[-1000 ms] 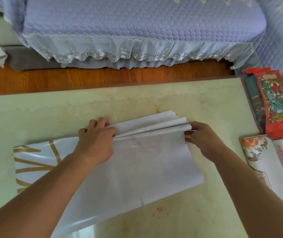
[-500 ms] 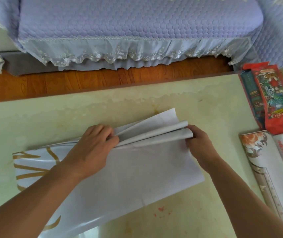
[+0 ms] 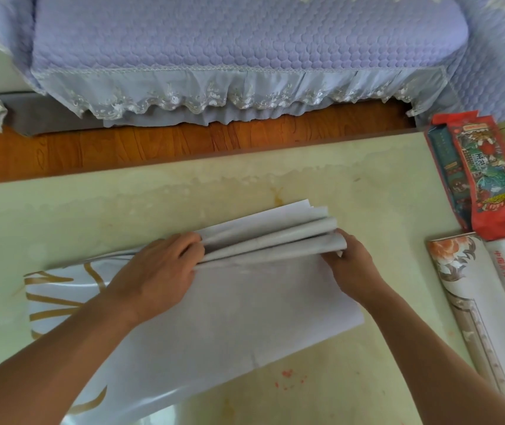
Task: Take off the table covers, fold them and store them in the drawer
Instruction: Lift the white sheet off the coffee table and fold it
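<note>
Both hands pinch the table cover (image 3: 214, 308) on the bench (image 3: 122, 210): left hand (image 3: 159, 271) pins mid-fold, right hand (image 3: 349, 265) grips the stacked edges so layers stay aligned.

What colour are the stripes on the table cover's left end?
Gold-brown stripes on the glossy white table cover, seen in the head view.

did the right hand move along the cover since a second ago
No real shift: the right hand stays pinching the folded cover at its right end, just left of the flowered roll.
</note>
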